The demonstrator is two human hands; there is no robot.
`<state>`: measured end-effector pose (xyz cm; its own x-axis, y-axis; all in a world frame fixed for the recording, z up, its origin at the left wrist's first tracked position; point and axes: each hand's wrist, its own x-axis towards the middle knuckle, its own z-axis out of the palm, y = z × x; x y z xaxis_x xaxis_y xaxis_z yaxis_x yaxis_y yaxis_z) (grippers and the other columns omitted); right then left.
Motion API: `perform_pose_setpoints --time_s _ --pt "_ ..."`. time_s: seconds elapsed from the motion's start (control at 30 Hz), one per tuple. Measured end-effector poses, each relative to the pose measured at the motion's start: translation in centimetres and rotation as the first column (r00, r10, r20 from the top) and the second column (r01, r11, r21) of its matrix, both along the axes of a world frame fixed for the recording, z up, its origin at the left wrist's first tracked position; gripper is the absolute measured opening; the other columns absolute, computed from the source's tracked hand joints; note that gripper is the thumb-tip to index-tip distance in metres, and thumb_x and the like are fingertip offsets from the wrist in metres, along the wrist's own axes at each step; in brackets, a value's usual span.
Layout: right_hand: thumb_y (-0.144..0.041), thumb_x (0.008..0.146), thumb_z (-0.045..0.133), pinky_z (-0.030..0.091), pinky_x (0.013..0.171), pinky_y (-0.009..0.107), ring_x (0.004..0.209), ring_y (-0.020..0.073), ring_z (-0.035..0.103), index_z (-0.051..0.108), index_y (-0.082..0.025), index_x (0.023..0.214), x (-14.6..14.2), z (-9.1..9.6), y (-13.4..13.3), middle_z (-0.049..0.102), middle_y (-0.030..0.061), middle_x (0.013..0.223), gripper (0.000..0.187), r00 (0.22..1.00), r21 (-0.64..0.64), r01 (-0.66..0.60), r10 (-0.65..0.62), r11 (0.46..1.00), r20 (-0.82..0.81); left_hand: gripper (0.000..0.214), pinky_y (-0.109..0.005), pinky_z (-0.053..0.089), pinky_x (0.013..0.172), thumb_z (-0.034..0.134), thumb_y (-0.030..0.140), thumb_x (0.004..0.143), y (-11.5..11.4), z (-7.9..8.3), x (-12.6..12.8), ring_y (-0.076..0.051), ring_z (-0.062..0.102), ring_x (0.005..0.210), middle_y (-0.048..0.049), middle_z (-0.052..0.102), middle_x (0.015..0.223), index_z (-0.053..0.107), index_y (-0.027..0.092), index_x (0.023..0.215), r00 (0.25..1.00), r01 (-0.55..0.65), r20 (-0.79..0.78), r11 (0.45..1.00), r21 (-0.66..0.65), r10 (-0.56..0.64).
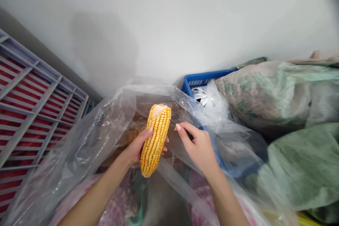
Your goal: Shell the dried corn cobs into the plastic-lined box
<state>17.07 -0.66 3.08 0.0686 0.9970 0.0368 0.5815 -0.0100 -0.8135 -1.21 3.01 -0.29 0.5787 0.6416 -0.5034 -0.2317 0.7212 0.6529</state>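
Observation:
My left hand (137, 146) is wrapped round a dried yellow corn cob (155, 137) and holds it upright, broken pale end up, over a clear plastic bag (106, 127). Just right of the cob is my right hand (197, 144), its thumb and fingers pinched on the bag's edge. Behind my left hand, inside the bag, a bit of another cob (135, 135) shows. The bag seems to line a brown box, mostly hidden.
A blue plastic basket (201, 77) with a white bag in it stands behind my right hand. Large green woven sacks (278, 95) are piled at the right. A grey and red slatted rack (34, 106) fills the left. A white wall runs behind everything.

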Motion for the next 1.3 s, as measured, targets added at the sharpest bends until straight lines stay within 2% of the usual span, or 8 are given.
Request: perform_pose_setpoints --time_s 0.2,0.33,0.43,0.53,0.7,0.97,1.1,1.3 --pt "-0.038 0.086 0.035 0.034 0.058 0.024 0.058 0.0150 0.055 0.059 -0.022 0.072 0.7 -0.3 0.3 0.061 0.0003 0.061 0.032 0.999 -0.085 -0.029 0.032 0.996 0.042 0.054 -0.029 0.049 0.054 0.067 0.049 0.062 0.4 0.7 0.5 -0.020 0.063 0.056 -0.0045 0.065 0.071 0.047 0.019 0.102 0.973 0.023 -0.230 0.982 0.186 0.021" --pt "-0.035 0.086 0.034 0.033 0.058 0.024 0.057 0.0150 0.054 0.056 -0.022 0.068 1.0 -0.5 0.4 0.059 0.0003 0.058 0.031 0.997 -0.113 -0.047 0.054 0.992 0.057 0.052 -0.027 0.047 0.048 0.064 0.051 0.064 0.3 0.9 1.0 -0.019 0.062 0.052 -0.0038 0.063 0.066 0.046 0.018 0.100 0.956 0.064 -0.293 0.977 0.205 -0.001" --pt "-0.033 0.085 0.034 0.031 0.057 0.025 0.056 0.0147 0.053 0.056 -0.021 0.067 1.1 -0.5 0.5 0.058 0.0005 0.057 0.031 0.995 -0.130 -0.054 0.065 0.990 0.078 0.049 -0.026 0.046 0.046 0.063 0.052 0.065 0.0 0.8 1.2 -0.019 0.062 0.052 -0.0036 0.063 0.065 0.047 0.017 0.096 0.946 0.084 -0.322 0.983 0.161 -0.028" --pt "-0.032 0.085 0.034 0.031 0.057 0.024 0.055 0.0144 0.053 0.055 -0.021 0.066 1.1 -0.5 0.5 0.058 0.0004 0.057 0.030 0.992 -0.135 -0.054 0.069 0.989 0.106 0.048 -0.025 0.046 0.046 0.060 0.055 0.066 -0.3 0.6 1.3 -0.018 0.061 0.051 -0.0047 0.063 0.064 0.050 0.016 0.091 0.946 0.067 -0.320 0.997 0.047 -0.049" --pt "-0.032 0.086 0.034 0.031 0.058 0.023 0.054 0.0135 0.053 0.055 -0.021 0.068 0.9 -0.3 0.4 0.057 -0.0002 0.057 0.029 0.992 -0.095 -0.064 0.074 0.993 0.105 0.048 -0.024 0.047 0.046 0.053 0.058 0.068 -0.5 0.4 1.2 -0.017 0.061 0.050 -0.0063 0.063 0.063 0.058 0.012 0.081 0.979 0.059 -0.187 0.990 -0.129 -0.083" --pt "-0.030 0.086 0.035 0.030 0.057 0.021 0.055 0.0122 0.054 0.056 -0.021 0.070 0.2 -0.4 0.5 0.063 0.0009 0.063 0.028 0.989 -0.091 -0.025 0.038 0.996 0.140 0.048 -0.026 0.049 0.044 0.049 0.058 0.071 -0.3 0.5 1.2 -0.016 0.059 0.048 -0.0058 0.061 0.061 0.058 0.012 0.078 0.987 0.069 -0.131 0.976 -0.207 -0.097" --pt "-0.032 0.086 0.034 0.029 0.055 0.022 0.053 0.0117 0.053 0.055 -0.020 0.070 0.0 -0.4 0.6 0.061 0.0002 0.061 0.028 0.993 -0.093 -0.007 0.018 0.996 0.117 0.050 -0.026 0.049 0.044 0.046 0.060 0.071 -0.1 0.6 1.2 -0.016 0.058 0.048 -0.0054 0.060 0.061 0.058 0.012 0.078 0.990 0.090 -0.087 0.968 -0.235 -0.113" --pt "-0.031 0.085 0.036 0.028 0.055 0.022 0.054 0.0110 0.050 0.053 -0.020 0.065 0.8 -0.6 0.6 0.055 -0.0016 0.057 0.028 0.996 -0.113 -0.054 0.062 0.992 0.065 0.048 -0.025 0.047 0.043 0.048 0.059 0.071 0.2 1.0 1.1 -0.016 0.059 0.047 -0.0052 0.061 0.060 0.057 0.013 0.081 0.973 0.126 -0.169 0.974 -0.188 -0.158"
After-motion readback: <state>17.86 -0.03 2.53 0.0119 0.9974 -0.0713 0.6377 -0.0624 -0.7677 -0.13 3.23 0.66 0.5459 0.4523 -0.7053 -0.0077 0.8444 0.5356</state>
